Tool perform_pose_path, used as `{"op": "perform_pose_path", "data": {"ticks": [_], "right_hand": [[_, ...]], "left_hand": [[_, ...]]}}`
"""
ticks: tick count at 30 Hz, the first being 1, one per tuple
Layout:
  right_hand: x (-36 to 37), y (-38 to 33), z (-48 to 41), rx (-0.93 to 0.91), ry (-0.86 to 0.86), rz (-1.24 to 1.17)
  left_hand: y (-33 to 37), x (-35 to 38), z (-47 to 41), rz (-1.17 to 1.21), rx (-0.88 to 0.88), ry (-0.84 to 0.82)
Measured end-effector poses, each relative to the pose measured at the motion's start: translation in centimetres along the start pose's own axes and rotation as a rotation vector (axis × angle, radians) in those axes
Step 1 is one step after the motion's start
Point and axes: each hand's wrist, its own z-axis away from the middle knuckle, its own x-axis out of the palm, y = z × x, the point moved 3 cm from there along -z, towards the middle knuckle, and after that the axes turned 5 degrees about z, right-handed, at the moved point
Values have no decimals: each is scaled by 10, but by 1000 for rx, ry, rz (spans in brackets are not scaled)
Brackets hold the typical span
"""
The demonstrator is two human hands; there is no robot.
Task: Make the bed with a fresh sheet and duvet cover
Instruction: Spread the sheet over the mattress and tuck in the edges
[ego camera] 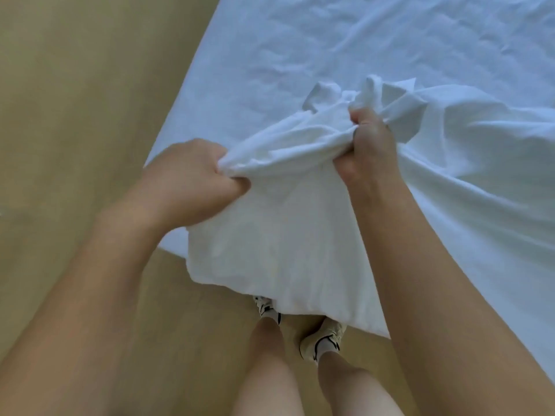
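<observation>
A white duvet cover (279,235) is bunched at the near corner of the bed and hangs over the edge toward the floor. My left hand (186,178) grips a gathered fold of it at the left. A little farther in, my right hand (372,142) grips another bunch, with crumpled cloth sticking up past the fingers. The bed (330,49) is covered by a wrinkled white sheet that stretches away to the upper right. What lies inside the cover I cannot tell.
Light wooden floor (75,100) runs along the left of the bed and under me. My legs and two feet in pale shoes (321,340) stand at the bed's corner, partly under the hanging cloth.
</observation>
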Motion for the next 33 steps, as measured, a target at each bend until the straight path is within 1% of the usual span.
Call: {"op": "perform_pose_path", "data": {"ticks": [2,3,4,6,8,10,11,12,14,15,17,18,19,20,21,23,24,25,26,27,28,30,31,32,33], "right_hand": [[12,6,-6,27,-53,-52],[16,17,-6,79,-72,-18],[19,31,-4,139,-89,92],[13,64,7,285,-122,478],[-4,92,23,390,-170,751],[-23,105,37,419,-200,864],[-33,110,43,432,-212,905],[-40,114,50,457,-235,943],[-44,122,68,523,-335,999],[-41,126,78,550,-401,983],[-25,127,93,571,-517,827],[-15,124,97,557,-549,730],[-5,120,97,554,-541,649],[2,116,96,569,-500,590],[5,113,94,563,-441,583],[2,107,87,481,-265,642],[-3,102,84,448,-167,627],[-9,97,81,447,-77,541],[-15,93,79,473,11,397],[-21,92,76,515,82,275],[-26,89,76,561,131,177],[-25,86,80,630,178,84],[-23,86,82,635,181,52],[-19,85,85,628,184,3],[-13,85,89,601,196,-28]], "left_hand": [[-10,-21,-16,-178,-57,228],[-20,-19,-26,-263,-103,291],[-34,-8,-35,-320,-158,307],[-78,22,-46,-363,-292,232],[-122,48,-42,-314,-403,35],[-146,61,-30,-238,-421,-195],[-148,63,-23,-183,-407,-269],[-144,62,-19,-122,-385,-299],[-122,55,-13,-58,-310,-260],[-108,51,-8,9,-262,-210],[-77,48,7,151,-198,-177],[-62,50,15,155,-166,-210],[-50,55,24,90,-127,-268],[-41,62,33,3,-93,-329],[-35,70,42,-65,-78,-374],[-28,83,57,-74,-95,-431],[-31,89,61,-64,-97,-454],[-35,91,63,-63,-86,-459],[-44,92,62,-104,-74,-464],[-56,93,60,-177,-38,-443],[-66,93,58,-249,30,-383],[-81,92,49,-286,208,-202],[-88,94,43,-283,287,-118],[-90,94,34,-274,381,-80],[-90,96,27,-251,484,-92]]}}
